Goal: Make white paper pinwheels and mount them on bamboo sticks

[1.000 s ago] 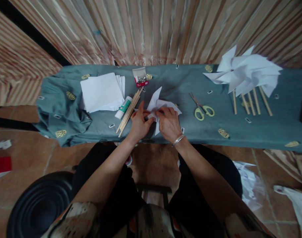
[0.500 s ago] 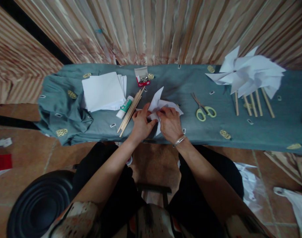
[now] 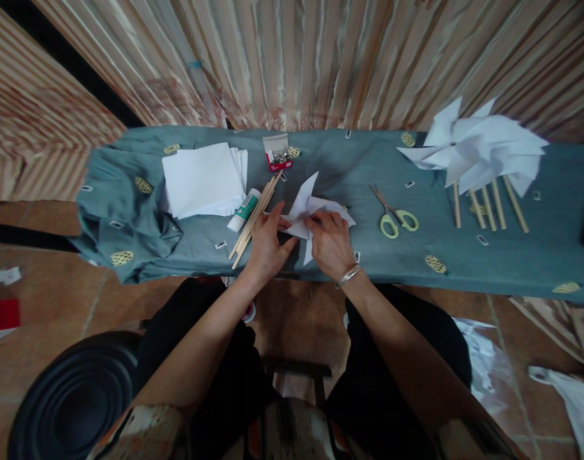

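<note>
A white paper pinwheel with folded blades lies on the cloth between my hands. My right hand, a bracelet at its wrist, presses its bent fingers onto the pinwheel's middle and covers part of it. At the left side of the paper is my left hand, its thumb and fingers spread apart, the fingertips close to a blade. Just left of that hand lie several thin wooden sticks and a green and white glue stick.
A stack of white paper lies at the left, and an open red box of metal pins behind the sticks. Green-handled scissors rest to the right. Several finished pinwheels on sticks lie piled far right. A patterned green cloth covers the table.
My left hand has loosened from the paper, its thumb and fingers now wider apart. My right hand stays at the pinwheel's middle. The view has shifted slightly.
</note>
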`<move>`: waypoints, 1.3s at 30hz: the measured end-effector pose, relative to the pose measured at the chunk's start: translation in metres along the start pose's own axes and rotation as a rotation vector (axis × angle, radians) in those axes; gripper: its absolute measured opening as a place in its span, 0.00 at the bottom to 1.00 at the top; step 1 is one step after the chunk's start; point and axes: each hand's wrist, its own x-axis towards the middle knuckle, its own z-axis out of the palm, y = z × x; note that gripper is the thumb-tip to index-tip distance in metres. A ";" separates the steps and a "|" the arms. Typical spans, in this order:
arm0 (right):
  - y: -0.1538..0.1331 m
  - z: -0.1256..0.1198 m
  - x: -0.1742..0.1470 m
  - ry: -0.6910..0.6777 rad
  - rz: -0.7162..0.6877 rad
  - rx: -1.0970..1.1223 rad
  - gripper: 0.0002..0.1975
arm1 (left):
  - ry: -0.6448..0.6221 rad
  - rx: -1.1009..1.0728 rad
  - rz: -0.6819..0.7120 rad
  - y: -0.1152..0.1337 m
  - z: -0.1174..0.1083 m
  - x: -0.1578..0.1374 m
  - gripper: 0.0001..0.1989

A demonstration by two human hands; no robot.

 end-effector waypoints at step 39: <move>0.045 -0.009 -0.008 0.356 0.100 0.185 0.20 | -0.128 0.163 0.291 0.030 -0.007 -0.020 0.13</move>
